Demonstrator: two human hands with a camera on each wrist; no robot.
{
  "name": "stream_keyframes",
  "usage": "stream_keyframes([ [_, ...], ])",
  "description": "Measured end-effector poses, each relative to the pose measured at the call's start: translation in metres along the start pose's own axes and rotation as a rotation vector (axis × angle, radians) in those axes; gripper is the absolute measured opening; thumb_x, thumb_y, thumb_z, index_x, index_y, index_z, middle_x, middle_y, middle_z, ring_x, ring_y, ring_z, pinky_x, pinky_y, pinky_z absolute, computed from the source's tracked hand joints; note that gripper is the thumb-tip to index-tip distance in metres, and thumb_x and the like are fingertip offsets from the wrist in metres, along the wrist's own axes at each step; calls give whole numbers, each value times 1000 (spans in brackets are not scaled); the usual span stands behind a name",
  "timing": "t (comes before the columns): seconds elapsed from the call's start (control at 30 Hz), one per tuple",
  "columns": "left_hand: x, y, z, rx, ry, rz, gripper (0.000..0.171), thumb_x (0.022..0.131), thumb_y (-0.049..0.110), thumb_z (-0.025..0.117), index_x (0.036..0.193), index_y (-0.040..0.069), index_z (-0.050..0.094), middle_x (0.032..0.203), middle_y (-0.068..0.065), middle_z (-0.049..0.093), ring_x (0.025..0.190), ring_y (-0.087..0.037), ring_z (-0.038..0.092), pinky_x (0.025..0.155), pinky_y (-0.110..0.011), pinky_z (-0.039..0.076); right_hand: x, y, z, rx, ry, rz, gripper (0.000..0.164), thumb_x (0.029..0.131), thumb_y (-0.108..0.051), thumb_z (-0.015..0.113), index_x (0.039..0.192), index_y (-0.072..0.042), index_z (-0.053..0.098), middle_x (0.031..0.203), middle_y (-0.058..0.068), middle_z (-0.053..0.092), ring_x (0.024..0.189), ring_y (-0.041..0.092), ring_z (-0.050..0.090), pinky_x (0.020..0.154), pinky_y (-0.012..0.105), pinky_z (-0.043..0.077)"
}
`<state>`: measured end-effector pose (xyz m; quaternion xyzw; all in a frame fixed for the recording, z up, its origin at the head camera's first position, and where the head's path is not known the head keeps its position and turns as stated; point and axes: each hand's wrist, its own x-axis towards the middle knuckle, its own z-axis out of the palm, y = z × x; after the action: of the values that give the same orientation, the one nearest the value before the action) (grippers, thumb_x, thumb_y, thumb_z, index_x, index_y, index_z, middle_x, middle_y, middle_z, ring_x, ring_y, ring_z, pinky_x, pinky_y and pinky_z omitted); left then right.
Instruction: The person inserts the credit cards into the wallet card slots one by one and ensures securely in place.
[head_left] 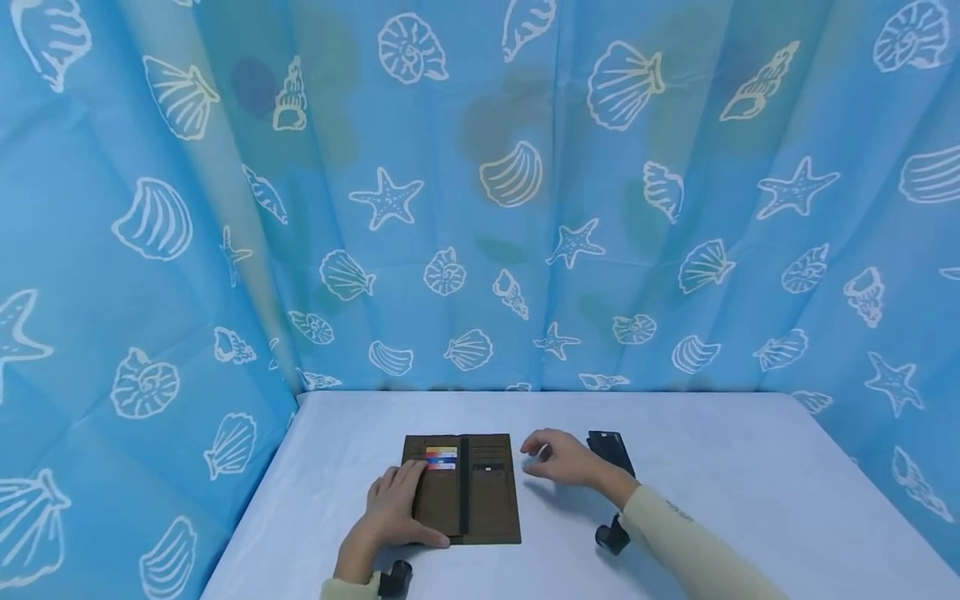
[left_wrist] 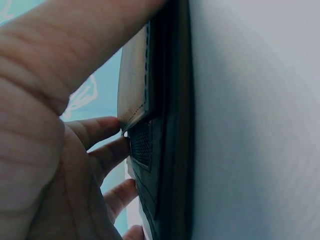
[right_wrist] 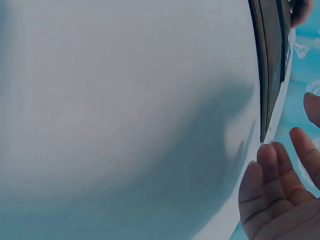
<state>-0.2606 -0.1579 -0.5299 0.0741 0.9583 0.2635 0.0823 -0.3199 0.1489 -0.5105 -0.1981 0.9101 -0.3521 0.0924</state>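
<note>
A brown long wallet [head_left: 495,508] lies unfolded on the white table, with a dark strap [head_left: 464,487] down its middle. Several colourful cards [head_left: 441,457] sit in its left slots, and a dark card [head_left: 488,468] shows in a right slot. My left hand [head_left: 393,507] rests on the wallet's left part, fingers extended along it and thumb near the lower edge. Just off the wallet's right side hovers my right hand [head_left: 564,458], fingers loosely bent with nothing between them. In the right wrist view, the right hand's fingers [right_wrist: 270,185] appear apart from the wallet [right_wrist: 270,60].
A small black wallet or card holder [head_left: 611,451] lies behind the right forearm, partly hidden by it. Blue shell-patterned curtains [head_left: 480,208] stand along the back and sides of the white table [head_left: 720,467]. Each wrist wears a black camera.
</note>
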Motion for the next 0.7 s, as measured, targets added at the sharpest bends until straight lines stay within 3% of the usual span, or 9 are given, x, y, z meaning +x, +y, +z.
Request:
stream_keyframes([
  [0.1, 0, -3, 1, 3, -1, -7, 122, 51, 57, 94, 148, 10, 37, 152, -13, 40, 134, -39, 33, 116, -67, 19, -5, 6, -8, -10, 26, 9, 26, 89, -22, 73, 111, -10, 67, 106, 4, 67, 95, 17, 61, 82, 37, 56],
  [0.43, -2, -2, 0, 5, 1, -3, 123, 50, 56, 94, 148, 10, 36, 151, -14, 40, 133, -38, 34, 115, -68, 20, -15, 34, -38, -16, 105, 154, 26, 88, -21, 74, 111, -12, 68, 106, 3, 67, 92, 16, 58, 81, 35, 56],
  [0.7, -1, 1, -2, 1, 3, -5, 122, 51, 55, 94, 148, 10, 37, 151, -14, 41, 134, -39, 34, 116, -68, 20, -26, 58, -55, -41, 152, 198, 27, 87, -21, 75, 111, -10, 67, 99, 2, 65, 89, 16, 57, 83, 36, 56],
])
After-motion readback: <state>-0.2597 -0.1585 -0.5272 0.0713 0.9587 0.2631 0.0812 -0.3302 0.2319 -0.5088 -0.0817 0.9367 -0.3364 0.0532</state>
